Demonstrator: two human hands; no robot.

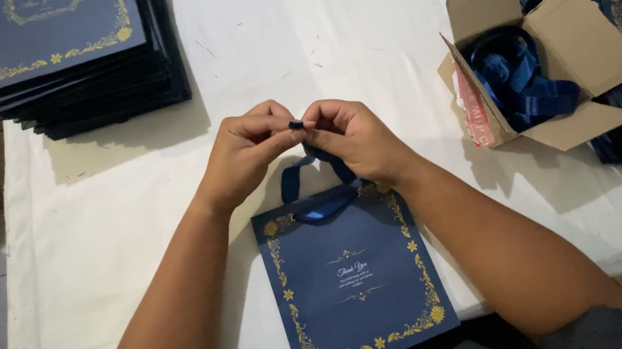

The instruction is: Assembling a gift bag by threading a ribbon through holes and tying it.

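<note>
Fingertips [287,126] of left hand [244,156] and right hand [356,139] were pinched narrow on the blue ribbon [318,190] end at 12 o'clock above the navy gift bag [356,286]; slick ribbon could've slipped free, or a hard tug torn the bag's top edge.

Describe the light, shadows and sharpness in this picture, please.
Head view: light is strong and even on the white table, nearly washing it out; soft shadows lie beside the stack of bags and the cardboard box; left hand, right hand and ribbon look sharp; frame edges bend slightly.
</note>
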